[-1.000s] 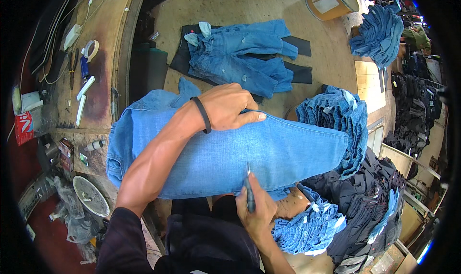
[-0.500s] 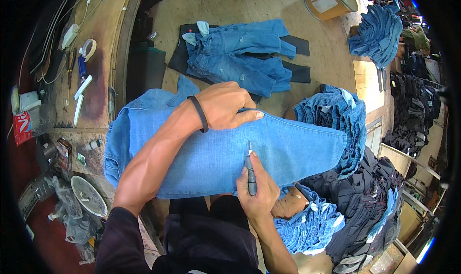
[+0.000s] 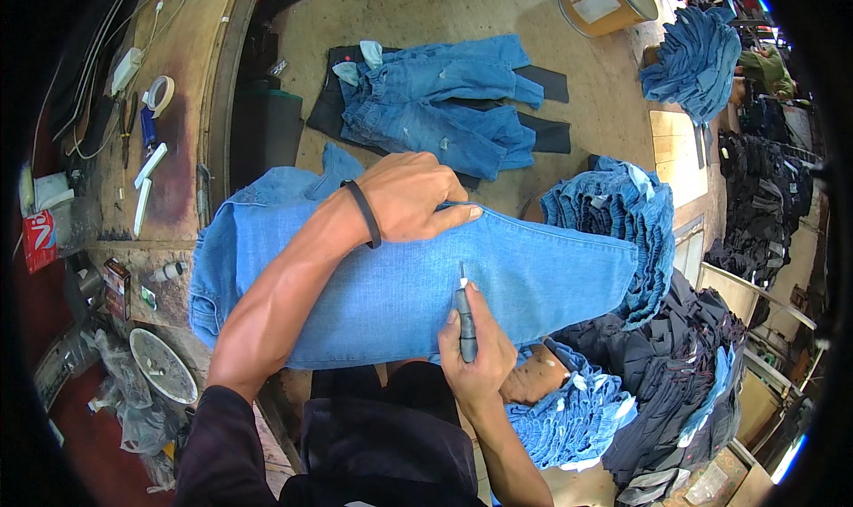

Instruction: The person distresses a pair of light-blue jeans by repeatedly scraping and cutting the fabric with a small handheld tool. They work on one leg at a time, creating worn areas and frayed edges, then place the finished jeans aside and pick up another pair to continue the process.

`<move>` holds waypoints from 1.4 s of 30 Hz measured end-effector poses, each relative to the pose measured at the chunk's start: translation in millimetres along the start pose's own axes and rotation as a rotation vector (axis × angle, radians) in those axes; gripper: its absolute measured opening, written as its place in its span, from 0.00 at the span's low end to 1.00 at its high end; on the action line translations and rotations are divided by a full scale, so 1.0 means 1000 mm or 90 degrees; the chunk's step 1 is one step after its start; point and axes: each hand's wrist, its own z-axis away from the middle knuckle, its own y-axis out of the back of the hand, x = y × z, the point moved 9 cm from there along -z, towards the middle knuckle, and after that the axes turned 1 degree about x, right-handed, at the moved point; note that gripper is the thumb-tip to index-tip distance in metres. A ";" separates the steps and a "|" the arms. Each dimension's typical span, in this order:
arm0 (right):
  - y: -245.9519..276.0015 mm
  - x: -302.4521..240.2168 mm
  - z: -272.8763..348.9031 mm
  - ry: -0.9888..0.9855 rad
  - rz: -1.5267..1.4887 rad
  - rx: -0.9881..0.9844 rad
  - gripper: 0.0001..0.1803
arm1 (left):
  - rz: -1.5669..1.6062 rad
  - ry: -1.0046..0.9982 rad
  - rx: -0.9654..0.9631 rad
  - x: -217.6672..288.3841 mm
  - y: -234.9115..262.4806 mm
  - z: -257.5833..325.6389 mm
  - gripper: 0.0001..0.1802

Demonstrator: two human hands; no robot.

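Pressing flat on the light blue jeans (image 3: 498, 276), my left hand (image 3: 409, 196) keeps fingers together; my right hand (image 3: 475, 347) grips a knife (image 3: 464, 316), now lower than before.

A bare, tan concrete floor (image 3: 426, 9) fills the upper middle of the view, lit evenly by daylight; a worn wooden tabletop (image 3: 191, 107) runs along the left, its edge curved and its surface stained dark, with a roll of tape (image 3: 160, 92), white cables (image 3: 133, 58) and small tools on it; a round drum with a pale label (image 3: 609, 5) stands on the floor near the top right; heaps of blue denim (image 3: 697, 58) and dark garments (image 3: 764, 205) crowd the right side; pale wooden boards (image 3: 671, 147) lie among them; a red floor patch (image 3: 80, 436) shows at lower left, beside crumpled plastic (image 3: 124, 400).
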 end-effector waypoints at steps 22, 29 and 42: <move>-0.002 -0.002 -0.002 -0.052 0.004 -0.047 0.23 | -0.031 -0.009 0.044 0.000 0.002 0.001 0.24; 0.019 -0.014 0.033 -0.065 -0.018 -0.071 0.27 | -0.038 0.015 0.018 -0.002 -0.001 -0.001 0.23; 0.002 0.003 0.001 -0.050 0.005 -0.065 0.24 | -0.056 0.004 0.032 0.002 0.003 0.000 0.23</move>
